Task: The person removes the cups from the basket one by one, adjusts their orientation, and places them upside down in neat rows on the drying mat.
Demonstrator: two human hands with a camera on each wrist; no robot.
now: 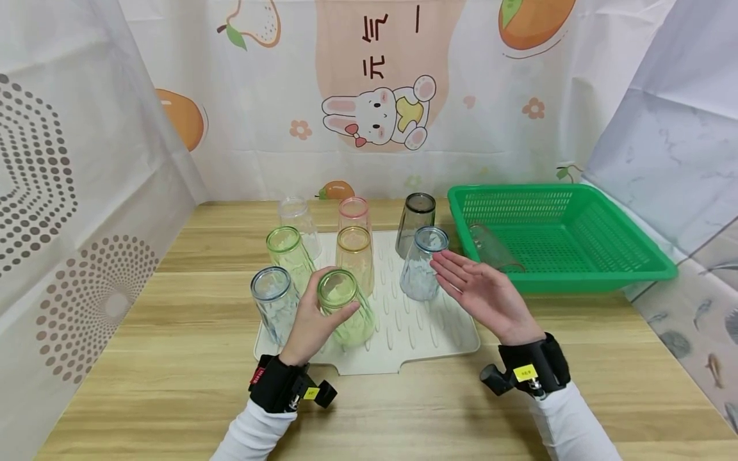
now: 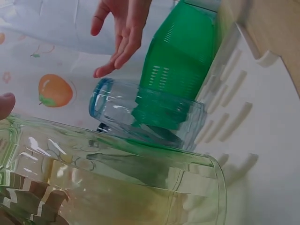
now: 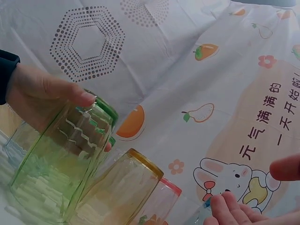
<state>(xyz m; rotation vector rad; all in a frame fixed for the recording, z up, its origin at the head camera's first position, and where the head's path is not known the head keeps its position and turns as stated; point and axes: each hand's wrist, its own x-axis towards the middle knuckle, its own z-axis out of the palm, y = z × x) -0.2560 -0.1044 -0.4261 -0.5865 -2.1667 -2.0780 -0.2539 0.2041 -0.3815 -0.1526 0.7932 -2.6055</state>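
My left hand [image 1: 304, 330] grips an upside-down green glass [image 1: 353, 328] near its upper end, thumb on one side and fingers round the other. The glass stands at the front of a white draining mat [image 1: 415, 339]; in the left wrist view its lower rim appears at or close to the mat. My right hand [image 1: 490, 294] is held palm up with straight fingers, beside an upside-down blue glass [image 1: 419, 278]. Its fingertips overlap that glass's upper edge in the head view, while the left wrist view shows a gap. Nothing lies in the right hand.
Left of the gripped glass stand another blue glass [image 1: 275, 314] and a green glass [image 1: 293, 256]. Behind are yellow [image 1: 355, 262], pink [image 1: 354, 218], clear [image 1: 300, 224] and dark grey [image 1: 410, 230] glasses. A green basket [image 1: 582, 275] at right holds a clear glass [image 1: 492, 246] on its side.
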